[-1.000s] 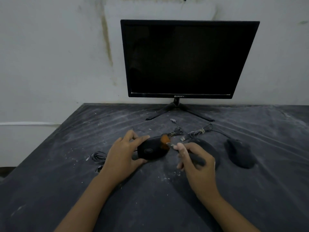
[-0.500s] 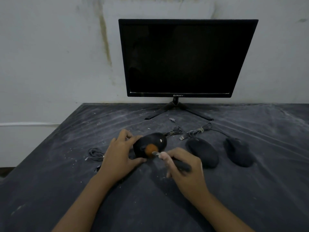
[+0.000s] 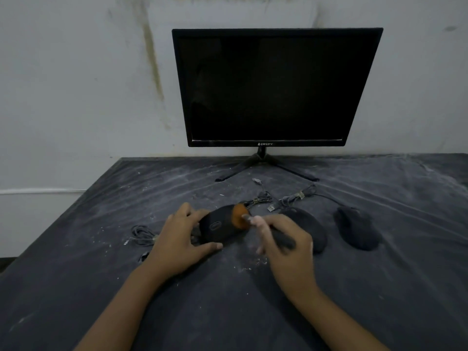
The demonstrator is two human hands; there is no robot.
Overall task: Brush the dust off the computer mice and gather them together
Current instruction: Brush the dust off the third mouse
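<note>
Pinning the mouse (image 3: 217, 228) to the desk (image 3: 76, 274) inside the left grip (image 3: 177, 239), closed round its sides. Sweeping its far end with a brush (image 3: 239, 217) pinched in the right grip (image 3: 286, 249). Probably handling light, hard and slippery, so best clasping low by the flanks.

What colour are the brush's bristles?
Orange, on the brush in the right hand; head view.

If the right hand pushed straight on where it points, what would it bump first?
Likely the mouse that the left hand holds; the brush already seems to touch it, though blurred.
</note>
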